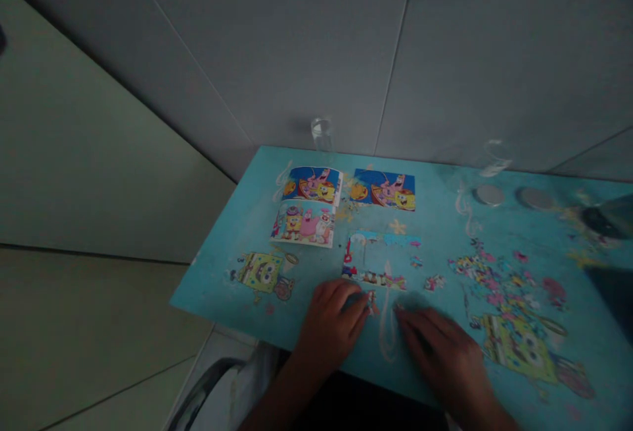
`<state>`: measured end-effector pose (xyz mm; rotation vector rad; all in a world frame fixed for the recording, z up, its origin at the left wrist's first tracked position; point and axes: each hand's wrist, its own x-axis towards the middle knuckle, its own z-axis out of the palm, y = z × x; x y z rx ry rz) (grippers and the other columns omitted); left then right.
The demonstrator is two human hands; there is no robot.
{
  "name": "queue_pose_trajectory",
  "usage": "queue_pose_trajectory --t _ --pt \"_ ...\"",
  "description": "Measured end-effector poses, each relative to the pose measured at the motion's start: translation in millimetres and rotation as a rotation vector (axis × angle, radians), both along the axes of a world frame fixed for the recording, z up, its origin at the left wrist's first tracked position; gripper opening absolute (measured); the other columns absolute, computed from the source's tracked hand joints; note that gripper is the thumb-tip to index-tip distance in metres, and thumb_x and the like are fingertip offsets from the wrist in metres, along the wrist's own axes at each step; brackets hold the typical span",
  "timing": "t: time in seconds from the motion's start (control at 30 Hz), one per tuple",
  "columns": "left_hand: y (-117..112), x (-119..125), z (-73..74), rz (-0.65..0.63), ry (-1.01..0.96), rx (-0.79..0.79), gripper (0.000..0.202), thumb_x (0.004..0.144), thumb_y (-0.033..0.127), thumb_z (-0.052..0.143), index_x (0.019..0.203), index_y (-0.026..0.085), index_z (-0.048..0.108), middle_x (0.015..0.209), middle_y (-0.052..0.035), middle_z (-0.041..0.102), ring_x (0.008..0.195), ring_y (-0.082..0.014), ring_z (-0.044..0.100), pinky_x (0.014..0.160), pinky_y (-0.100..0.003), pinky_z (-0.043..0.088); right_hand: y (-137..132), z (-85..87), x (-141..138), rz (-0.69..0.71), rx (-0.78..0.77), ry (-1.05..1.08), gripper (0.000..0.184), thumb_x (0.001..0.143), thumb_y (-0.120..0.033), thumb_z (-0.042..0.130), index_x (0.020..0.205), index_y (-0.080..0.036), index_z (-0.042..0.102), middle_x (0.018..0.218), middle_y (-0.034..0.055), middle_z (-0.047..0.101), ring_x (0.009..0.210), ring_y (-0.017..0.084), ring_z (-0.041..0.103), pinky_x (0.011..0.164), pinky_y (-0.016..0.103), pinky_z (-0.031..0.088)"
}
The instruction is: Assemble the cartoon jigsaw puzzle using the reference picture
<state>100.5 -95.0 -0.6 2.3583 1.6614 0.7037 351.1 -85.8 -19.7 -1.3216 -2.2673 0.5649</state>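
While a grey wall rose along its far edge, the blue table carried a scatter of loose pieces on its right side. Both hands were near the front edge, in front of a partly built puzzle whose bottom and left borders were joined. The left hand had its fingers curled toward the thumb with a small piece at their tips; I could not tell whether it was pinched or merely touched. The right hand lay apart from it, fingers bent and nearly together, its grip too dark to read. Behind the puzzle were a two-panel sheet on the left and a blue picture beside it. Two clear cups stood near the wall, with two grey discs just before the right-hand one. A little cluster lay between puzzle and scatter.
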Motion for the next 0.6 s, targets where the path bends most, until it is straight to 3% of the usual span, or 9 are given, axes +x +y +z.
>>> queue_pose_trajectory --t 0.27,0.6 --pt "4 -3 4.7 -0.099 -0.063 -0.038 0.021 0.099 0.025 0.061 0.119 0.026 0.069 0.117 -0.0057 0.067 0.114 -0.0221 0.060 0.096 -0.041 0.048 -6 5.9 -10 -0.066 0.015 0.022 0.022 0.100 -0.028 0.059 0.115 -0.027 0.074 0.102 0.0070 0.074 0.088 0.024 0.072 0.080 0.041 0.061" --pt "5 -5 -2.9 -0.134 -0.134 -0.036 0.021 0.099 0.021 0.059 0.117 0.024 0.069 0.121 -0.0064 0.067 0.118 -0.0260 0.057 0.098 -0.046 0.046 18 24.2 -49 -0.001 -0.047 -0.082 0.028 0.099 -0.023 0.062 0.125 -0.025 0.071 0.102 0.0093 0.068 0.093 0.026 0.065 0.086 0.046 0.057"
